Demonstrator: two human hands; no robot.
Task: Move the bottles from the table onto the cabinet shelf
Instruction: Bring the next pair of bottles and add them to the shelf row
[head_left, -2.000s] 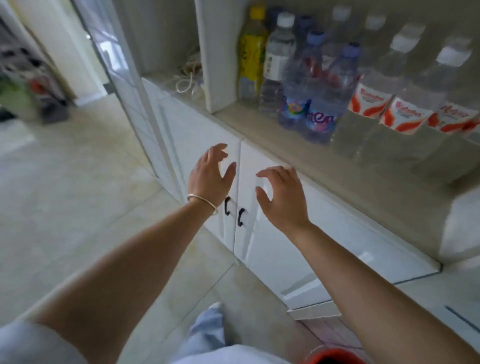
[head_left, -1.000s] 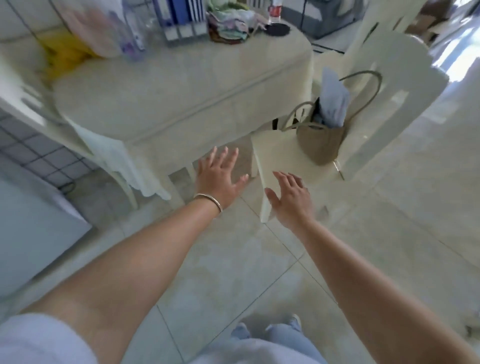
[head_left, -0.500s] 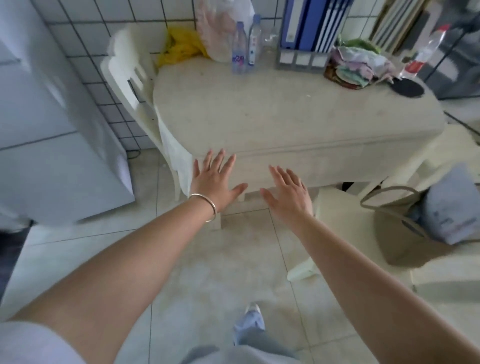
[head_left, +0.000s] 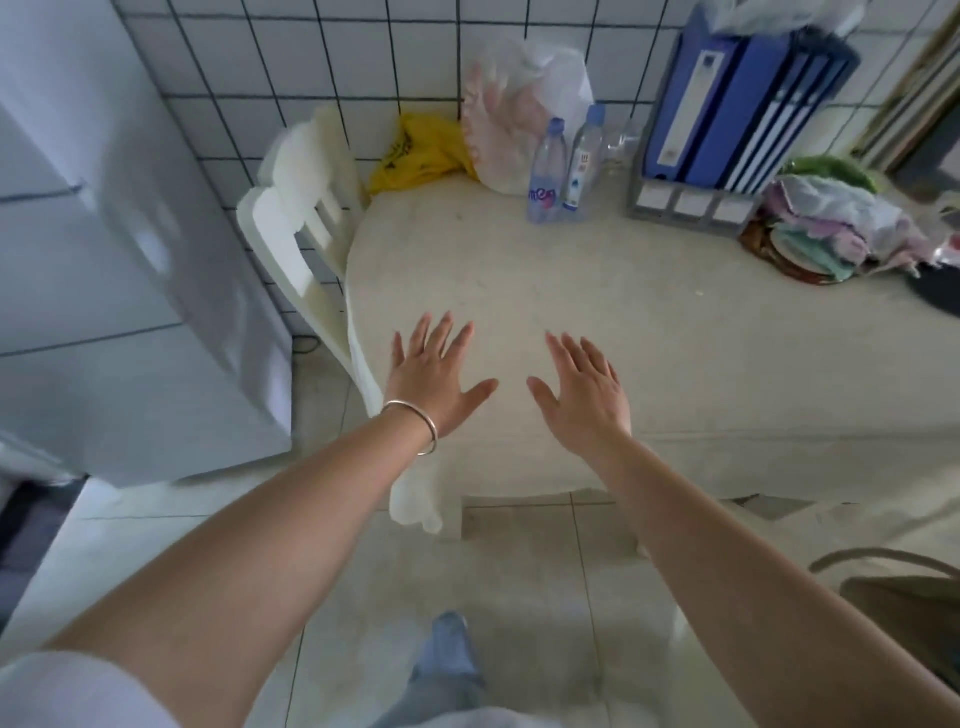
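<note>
Two clear water bottles with blue caps stand side by side at the far edge of the cream table: one with a purple label, one slimmer with a white label. A third clear bottle stands just right of them, partly hidden. My left hand, a silver bangle on its wrist, and my right hand hover over the table's near edge, fingers spread, holding nothing. The bottles are well beyond both hands. The cabinet shelf is out of view.
Blue binders in a grey rack stand right of the bottles, with a pile of cloths further right. Plastic bags lie behind the bottles. A white chair and a white fridge stand at left. A woven bag sits at lower right.
My view has swung from the cabinet shelf round to the table and come closer. Both hands stay open and now reach over the table's near edge.
</note>
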